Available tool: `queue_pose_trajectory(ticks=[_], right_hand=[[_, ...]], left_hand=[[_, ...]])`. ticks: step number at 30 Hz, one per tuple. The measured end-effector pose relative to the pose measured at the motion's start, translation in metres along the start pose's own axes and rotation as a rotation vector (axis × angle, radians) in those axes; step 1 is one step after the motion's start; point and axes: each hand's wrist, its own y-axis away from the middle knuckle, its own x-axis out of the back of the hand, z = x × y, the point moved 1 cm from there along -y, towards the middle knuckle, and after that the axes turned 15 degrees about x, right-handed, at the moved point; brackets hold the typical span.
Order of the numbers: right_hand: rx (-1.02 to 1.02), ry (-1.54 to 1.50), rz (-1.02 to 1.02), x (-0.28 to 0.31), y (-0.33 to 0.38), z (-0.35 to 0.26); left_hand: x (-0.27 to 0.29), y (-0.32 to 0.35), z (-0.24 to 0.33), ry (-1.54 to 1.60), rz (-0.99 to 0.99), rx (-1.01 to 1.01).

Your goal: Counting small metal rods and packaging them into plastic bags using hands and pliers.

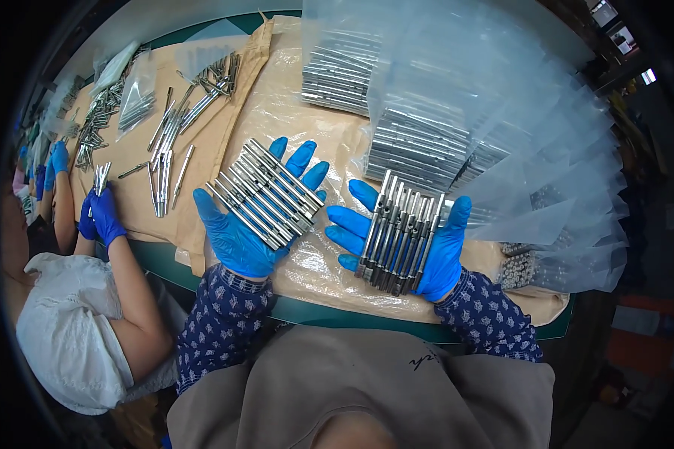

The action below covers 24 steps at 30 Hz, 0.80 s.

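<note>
Both my hands wear blue gloves and are turned palm up over the table. A side-by-side row of shiny metal rods lies slantwise across the palm of my left hand, whose fingers stretch out beneath them. My right hand bears a similar row of metal rods, standing more upright in the picture, with the thumb at their right side and the fingers spread to the left. The rods have stepped ends and small holes. Just beyond my right hand, clear plastic bags filled with stacked rods lie on the table.
Overlapping empty-looking plastic bags fan out at the right. Brown paper covers the green table. Loose rods and bagged rods lie at the far left. A co-worker's purple-gloved hands hold a few rods beside me.
</note>
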Motion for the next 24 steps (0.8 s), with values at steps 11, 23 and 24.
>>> queue_pose_trajectory(ticks=[11, 23, 24], right_hand=[[-0.034, -0.096, 0.082, 0.012, 0.0, 0.004], [-0.065, -0.118, 0.071, 0.013, 0.0, 0.005], [-0.061, -0.136, 0.059, 0.012, 0.0, 0.005]], left_hand=[[0.001, -0.002, -0.001, -0.02, 0.017, -0.028], [-0.001, -0.002, -0.002, -0.011, 0.048, -0.023], [0.0, -0.002, -0.002, -0.011, 0.047, -0.023]])
